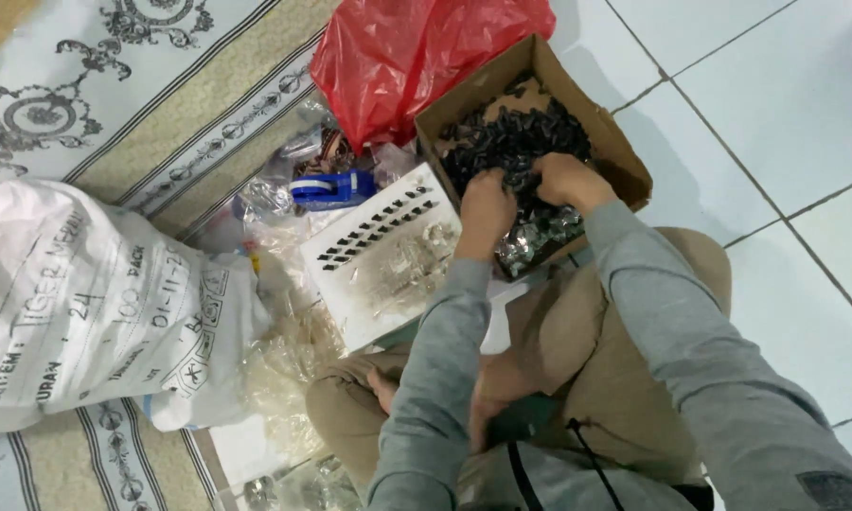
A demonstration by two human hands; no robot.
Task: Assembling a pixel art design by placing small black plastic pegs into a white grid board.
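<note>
A brown cardboard box [577, 104] stood open on the white tiles, holding small black pieces. Behind it lay a crumpled red plastic bag [407, 52]. At the left, on the patterned mat, lay a bulging white sack [85, 303] with dark handwriting. Clear plastic bags [289, 364] lay between sack and box, beside a white card [369, 255] carrying rows of black pieces.

Red plastic bag [417, 57], white sack [85, 303], patterned mat [114, 104]

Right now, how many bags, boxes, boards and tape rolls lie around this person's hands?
Red bag: 1
White sack: 1
Box: 1
White board: 1
Blue tape roll: 1
Total: 5
</note>
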